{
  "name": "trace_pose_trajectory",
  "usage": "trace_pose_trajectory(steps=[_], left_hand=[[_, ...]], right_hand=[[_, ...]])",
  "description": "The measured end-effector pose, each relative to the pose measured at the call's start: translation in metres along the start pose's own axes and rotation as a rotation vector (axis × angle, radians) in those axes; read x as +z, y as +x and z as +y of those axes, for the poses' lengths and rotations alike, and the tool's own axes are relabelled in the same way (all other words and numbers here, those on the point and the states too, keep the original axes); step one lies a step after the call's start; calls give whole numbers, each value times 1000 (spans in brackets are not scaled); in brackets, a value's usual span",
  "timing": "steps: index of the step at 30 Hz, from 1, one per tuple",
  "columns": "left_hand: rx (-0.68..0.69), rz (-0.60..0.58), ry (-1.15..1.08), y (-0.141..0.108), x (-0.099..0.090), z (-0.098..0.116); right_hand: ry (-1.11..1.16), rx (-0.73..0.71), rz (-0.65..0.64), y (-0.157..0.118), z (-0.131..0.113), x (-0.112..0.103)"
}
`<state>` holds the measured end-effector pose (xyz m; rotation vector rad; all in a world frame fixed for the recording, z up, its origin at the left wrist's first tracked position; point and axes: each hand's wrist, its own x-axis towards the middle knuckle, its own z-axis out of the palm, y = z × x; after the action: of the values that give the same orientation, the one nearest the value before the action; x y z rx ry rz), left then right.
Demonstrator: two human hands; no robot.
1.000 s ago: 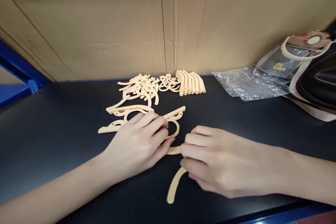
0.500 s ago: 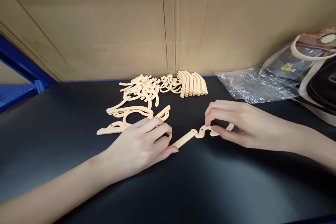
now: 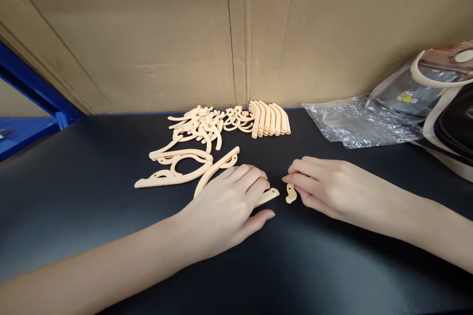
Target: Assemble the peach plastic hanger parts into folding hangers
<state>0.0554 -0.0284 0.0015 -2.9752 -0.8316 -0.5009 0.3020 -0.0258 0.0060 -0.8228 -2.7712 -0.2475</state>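
Note:
A pale cream plastic hanger arm point(image 3: 269, 196) lies low over the black tabletop. My left hand point(image 3: 236, 202) covers most of it, fingers curled over the arm and thumb held a little apart below. Its free end with a small hole points right. A short gap away, my right hand point(image 3: 321, 187) pinches a small curved hanger hook point(image 3: 291, 193); the fingers hide most of the hook, and only its holed end shows. Just behind my left hand lie an assembled folding hanger point(image 3: 173, 177) and another curved arm point(image 3: 216, 165).
Farther back are a heap of loose hanger parts point(image 3: 199, 123), a few hooks point(image 3: 238, 119) and a neat stack of arms point(image 3: 269, 118). A clear plastic bag point(image 3: 362, 120) and a transparent backpack point(image 3: 402, 88) lie at right. Cardboard point(image 3: 166, 34) stands behind; a blue frame point(image 3: 33, 83) is at left.
My left hand has slid right along the arm, uncovering the curved arm behind it. My right hand has closed further over the hook and turned it, so less of it shows.

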Motion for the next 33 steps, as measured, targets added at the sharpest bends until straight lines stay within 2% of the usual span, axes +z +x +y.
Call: trace_pose_trajectory(steps=[3, 6, 10, 15, 19, 22, 27, 29, 33], left_hand=[[-38, -12, -109, 2, 3, -1], [-14, -16, -184, 0, 2, -2], [62, 30, -121, -4, 0, -1], [35, 77, -54, -5, 2, 0], [11, 43, -96, -5, 3, -1], [-14, 16, -142, -6, 3, -2], [22, 21, -143, -6, 4, -4], [44, 33, -118, -5, 4, -4], [60, 28, -92, -4, 4, -4]], right_hand=[[52, 51, -73, 1, 2, 4], [119, 89, -73, 4, 2, 9], [195, 187, -41, 8, -1, 15], [369, 293, 37, 9, -6, 10], [550, 329, -19, 9, -9, 3], [516, 265, -35, 9, -12, 2], [302, 106, -8, 8, -17, 7], [279, 113, -19, 7, -19, 7], [301, 244, -56, 6, -24, 7]])
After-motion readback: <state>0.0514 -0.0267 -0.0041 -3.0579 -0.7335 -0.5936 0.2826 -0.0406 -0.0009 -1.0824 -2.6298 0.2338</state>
